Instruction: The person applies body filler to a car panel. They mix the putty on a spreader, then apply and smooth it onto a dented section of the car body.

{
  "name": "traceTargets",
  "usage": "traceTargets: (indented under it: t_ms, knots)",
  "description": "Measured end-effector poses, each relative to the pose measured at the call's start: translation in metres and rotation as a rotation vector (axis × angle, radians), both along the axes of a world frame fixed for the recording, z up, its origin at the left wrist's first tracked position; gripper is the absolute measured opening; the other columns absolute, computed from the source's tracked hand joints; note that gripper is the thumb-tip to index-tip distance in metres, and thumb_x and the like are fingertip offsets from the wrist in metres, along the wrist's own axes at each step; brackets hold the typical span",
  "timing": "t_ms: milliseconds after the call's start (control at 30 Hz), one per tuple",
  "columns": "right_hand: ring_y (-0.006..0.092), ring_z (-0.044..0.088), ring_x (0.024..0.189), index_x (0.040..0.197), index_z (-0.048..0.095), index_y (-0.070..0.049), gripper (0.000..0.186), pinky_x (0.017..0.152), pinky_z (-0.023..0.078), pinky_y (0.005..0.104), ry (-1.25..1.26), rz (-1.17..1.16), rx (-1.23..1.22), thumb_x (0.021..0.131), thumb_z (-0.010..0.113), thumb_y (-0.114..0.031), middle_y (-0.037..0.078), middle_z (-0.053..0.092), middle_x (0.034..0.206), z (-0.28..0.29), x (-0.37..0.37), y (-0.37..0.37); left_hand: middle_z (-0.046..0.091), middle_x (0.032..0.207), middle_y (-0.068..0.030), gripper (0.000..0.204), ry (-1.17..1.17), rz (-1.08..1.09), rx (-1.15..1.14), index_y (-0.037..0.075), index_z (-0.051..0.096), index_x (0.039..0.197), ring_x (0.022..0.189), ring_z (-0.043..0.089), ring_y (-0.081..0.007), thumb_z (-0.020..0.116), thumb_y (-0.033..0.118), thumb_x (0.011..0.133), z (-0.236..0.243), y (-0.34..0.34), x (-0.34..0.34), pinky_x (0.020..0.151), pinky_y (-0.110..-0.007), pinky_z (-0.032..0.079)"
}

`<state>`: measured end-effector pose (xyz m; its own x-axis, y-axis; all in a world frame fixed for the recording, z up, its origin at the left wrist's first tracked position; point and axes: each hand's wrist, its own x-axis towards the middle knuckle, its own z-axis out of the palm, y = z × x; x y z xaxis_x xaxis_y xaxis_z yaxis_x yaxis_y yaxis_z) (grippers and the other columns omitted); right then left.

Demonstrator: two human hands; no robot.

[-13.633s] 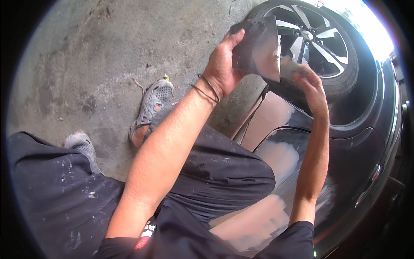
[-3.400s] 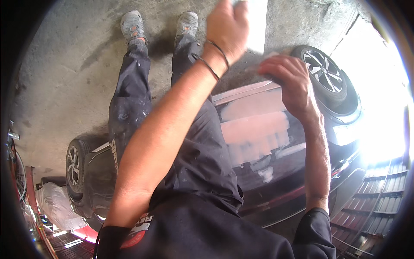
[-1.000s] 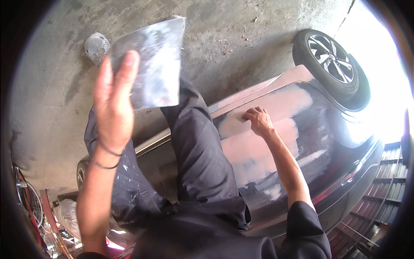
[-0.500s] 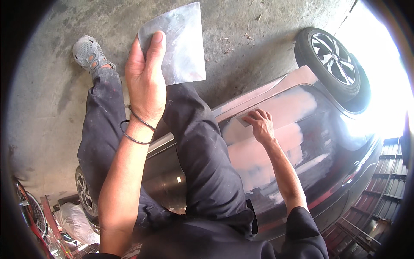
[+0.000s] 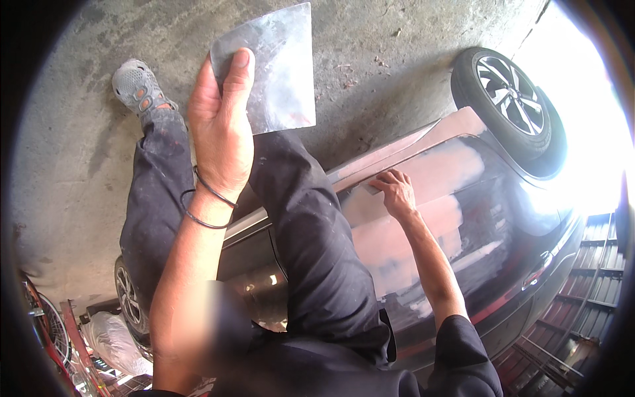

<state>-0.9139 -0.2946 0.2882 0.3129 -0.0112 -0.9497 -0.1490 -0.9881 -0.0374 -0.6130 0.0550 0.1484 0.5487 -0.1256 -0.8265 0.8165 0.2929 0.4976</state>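
Note:
My left hand is closed on a thin, slightly curved, smeared grey putty plate, with the thumb lying on its face. The plate is held up in front of me, over the concrete. My right hand reaches to the car door panel, its fingers pressed together on a small flat grey putty spreader. That spreader is mostly hidden by the fingers and lies at the edge of the pinkish filler patch. Bare dark paint and grey scuffed areas surround the filler.
A car wheel stands at the upper right, and another wheel shows at the lower left. Concrete floor stretches beyond my legs. At the lower left are a bicycle wheel and a pale plastic bag.
My right hand has shifted slightly left along the filler, and the spreader now shows less beneath its fingers. My left hand and the plate stay almost in place.

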Motion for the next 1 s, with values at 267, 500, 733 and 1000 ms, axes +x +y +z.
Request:
traceTargets:
  t_ms: [267,500,733,1000]
  knots:
    - [0.0254,0.063,0.13,0.113,0.086,-0.026,0.035,0.113,0.046,0.0458,0.246,0.051,-0.095,0.092,0.066,-0.005,-0.001,0.076,0.126,-0.008,0.017,0.008,0.072,0.129,0.0022,0.029,-0.007,0.066,-0.039,0.009,0.073,0.133,0.122,0.06,-0.0083,0.066,0.03,0.115,-0.005,0.0,0.002,0.109,-0.028,0.045]
    - [0.0233,0.067,0.122,0.104,0.088,-0.031,0.035,0.108,0.046,0.0429,0.533,0.156,-0.083,0.094,0.065,-0.006,-0.004,0.079,0.118,0.051,0.07,0.024,0.07,0.137,0.001,0.032,0.011,0.057,-0.041,0.008,0.071,0.14,0.128,0.059,-0.0093,0.065,0.026,0.115,-0.007,0.007,-0.002,0.114,-0.029,0.043]
    - [0.0295,0.058,0.141,0.123,0.083,-0.027,0.046,0.117,0.046,0.0487,-0.091,0.013,-0.087,0.088,0.066,-0.001,-0.002,0.073,0.134,0.049,0.042,-0.055,0.068,0.143,-0.0004,0.034,0.048,0.031,-0.046,0.007,0.069,0.143,0.137,0.057,-0.0104,0.064,0.024,0.115,-0.003,-0.002,-0.001,0.121,-0.03,0.039]
    - [0.0287,0.056,0.143,0.125,0.082,-0.027,0.046,0.118,0.046,0.0482,-0.016,0.018,-0.054,0.089,0.067,-0.002,-0.003,0.072,0.135,0.022,0.015,-0.063,0.068,0.147,-0.001,0.036,0.07,0.05,-0.046,0.006,0.068,0.146,0.139,0.057,-0.0106,0.064,0.023,0.115,-0.003,-0.008,0.0,0.121,-0.031,0.04]
